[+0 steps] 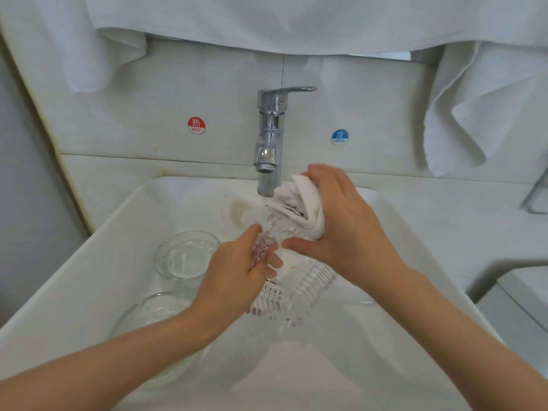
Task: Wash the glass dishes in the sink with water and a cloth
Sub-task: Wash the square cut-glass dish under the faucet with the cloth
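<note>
At frame centre the left hand (237,280) grips a cut-glass dish (262,247), the right hand (350,229) clutches a white cloth (299,206).

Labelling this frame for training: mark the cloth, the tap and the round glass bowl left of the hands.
cloth (310,210): head view, on its bunched white folds.
tap (269,130): head view, on the chrome body.
glass bowl (186,258): head view, on its inner base.

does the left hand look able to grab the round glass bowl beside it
Probably not yet: the left hand grips a cut-glass dish. The round glass bowl sits beside it, nothing between, so reach looks easy once freed.
</note>
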### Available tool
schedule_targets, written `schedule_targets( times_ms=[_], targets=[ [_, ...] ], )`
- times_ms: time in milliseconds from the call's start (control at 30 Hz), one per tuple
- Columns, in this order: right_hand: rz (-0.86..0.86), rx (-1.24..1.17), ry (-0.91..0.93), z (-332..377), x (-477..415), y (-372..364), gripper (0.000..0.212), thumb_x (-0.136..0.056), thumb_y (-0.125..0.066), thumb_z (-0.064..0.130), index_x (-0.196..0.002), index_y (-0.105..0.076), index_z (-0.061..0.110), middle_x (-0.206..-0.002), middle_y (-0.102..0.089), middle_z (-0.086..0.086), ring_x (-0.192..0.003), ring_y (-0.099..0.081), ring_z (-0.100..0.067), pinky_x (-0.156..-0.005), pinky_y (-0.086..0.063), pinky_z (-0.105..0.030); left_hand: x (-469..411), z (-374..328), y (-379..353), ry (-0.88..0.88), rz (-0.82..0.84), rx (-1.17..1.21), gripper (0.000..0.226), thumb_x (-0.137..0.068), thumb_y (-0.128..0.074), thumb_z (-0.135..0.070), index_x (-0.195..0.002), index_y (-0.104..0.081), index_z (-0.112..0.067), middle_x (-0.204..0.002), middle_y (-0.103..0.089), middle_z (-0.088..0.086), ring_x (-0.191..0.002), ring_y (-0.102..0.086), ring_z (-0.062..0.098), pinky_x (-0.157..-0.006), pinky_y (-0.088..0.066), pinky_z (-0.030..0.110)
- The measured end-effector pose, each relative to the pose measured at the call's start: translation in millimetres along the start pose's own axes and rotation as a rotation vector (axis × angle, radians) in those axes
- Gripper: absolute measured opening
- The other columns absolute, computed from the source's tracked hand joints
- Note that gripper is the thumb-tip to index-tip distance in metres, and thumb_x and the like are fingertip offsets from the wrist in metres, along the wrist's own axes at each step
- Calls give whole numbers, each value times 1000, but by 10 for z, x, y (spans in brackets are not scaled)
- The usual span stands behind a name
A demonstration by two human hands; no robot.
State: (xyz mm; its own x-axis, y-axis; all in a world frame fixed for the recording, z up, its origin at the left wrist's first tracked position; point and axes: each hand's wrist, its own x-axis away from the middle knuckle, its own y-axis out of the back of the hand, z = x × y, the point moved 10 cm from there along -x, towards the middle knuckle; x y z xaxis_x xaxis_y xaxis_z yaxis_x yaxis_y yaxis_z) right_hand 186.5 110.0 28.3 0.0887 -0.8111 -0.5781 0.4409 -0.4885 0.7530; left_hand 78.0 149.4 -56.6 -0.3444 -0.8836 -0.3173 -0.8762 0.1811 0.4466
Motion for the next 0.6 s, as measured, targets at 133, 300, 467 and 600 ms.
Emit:
schedule_targets(
  times_ms=[133, 300, 467, 600],
  targets=[
    [215, -33, -125, -242, 7, -50, 58, -62, -84, 32, -114, -58, 24, -92, -59, 13, -85, -54, -11, -68, -37, -14, 1, 10, 55, 0, -32, 19, 16, -91, -49, 1, -84, -55, -12, -73, -71, -7, -62, -68, 7, -62, -54, 27],
    [357, -88, -185, -388, 71, -61, 40, -70, -78, 37, -99, -54, 24, -86, -58, 9, -77, -51, -11, -68, -39, -20, 28, 3, 18, 15, -33, 87, 12, -93, -51, -5, -84, -55, -13, -77, -71, -10, -62, -68, 6, -60, -52, 24],
    [367, -116, -236, -426, 98, -64, 42, -73, -71, 46, -104, -49, 28, -94, -56, 11, -81, -52, -3, -67, -39, -14, 23, -15, 36, 0, -36, 75, 9, -93, -52, -12, -86, -56, -14, -75, -71, -11, -62, -68, 6, -60, -52, 22],
    [263, -141, -107, -23, 70, -195, 72, -63, -62, 70, -123, -44, 36, -115, -51, 14, -100, -51, -6, -81, -42, -24, 36, -13, -6, -15, 13, -16, 19, -88, -47, 3, -86, -54, -14, -72, -70, -7, -64, -69, 6, -65, -55, 33]
  ],
)
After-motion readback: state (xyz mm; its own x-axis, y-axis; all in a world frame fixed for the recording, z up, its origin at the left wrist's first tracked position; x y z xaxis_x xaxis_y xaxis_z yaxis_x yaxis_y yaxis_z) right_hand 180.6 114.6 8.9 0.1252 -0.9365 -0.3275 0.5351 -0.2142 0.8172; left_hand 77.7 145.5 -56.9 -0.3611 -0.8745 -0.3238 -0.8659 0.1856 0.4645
